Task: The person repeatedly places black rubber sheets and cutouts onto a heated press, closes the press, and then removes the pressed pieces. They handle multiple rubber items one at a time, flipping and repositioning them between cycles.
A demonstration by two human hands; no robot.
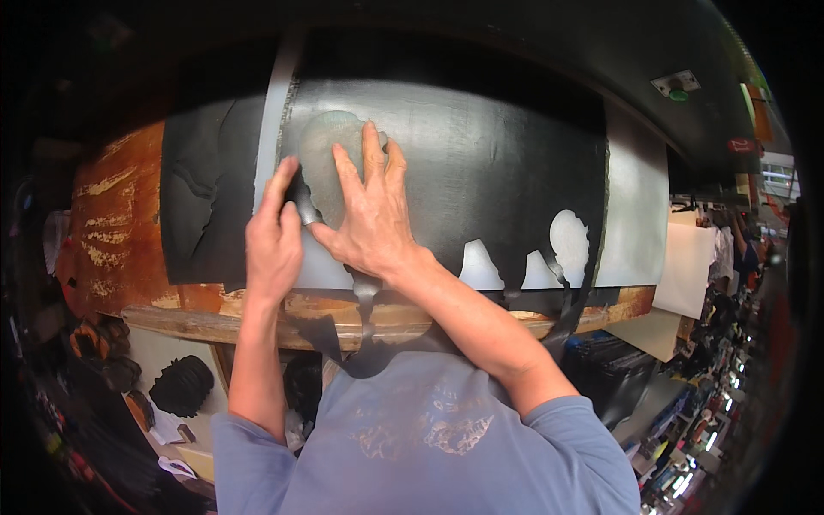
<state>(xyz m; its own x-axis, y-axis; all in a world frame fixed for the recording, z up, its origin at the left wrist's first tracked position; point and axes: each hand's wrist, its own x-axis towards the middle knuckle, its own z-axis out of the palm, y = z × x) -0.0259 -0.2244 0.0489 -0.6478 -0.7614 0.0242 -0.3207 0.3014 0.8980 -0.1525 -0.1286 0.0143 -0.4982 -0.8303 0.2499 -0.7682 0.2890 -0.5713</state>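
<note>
A broad, glossy black sheet (489, 146), looking like leather or a similar material, lies across a pale grey board. Holes with curved and jagged edges run along its near side. My right hand (375, 210) rests on it with fingers spread, beside a rounded, greyish patch (330, 137) whose nature I cannot make out. At the sheet's left edge, my left hand (275, 236) closes its thumb and fingers on a narrow black strip (305, 206) of it. That strip passes close to my right thumb. Ragged scrap ends (365, 356) hang over the near edge toward my shirt.
The grey board (637, 206) shows at the right, on a worn brown table with a wooden front edge (206, 330). Another black piece (202, 197) lies at left. A dark overhead machine part with a green button (679, 94) is at upper right. Dark bundles (182, 386) sit below.
</note>
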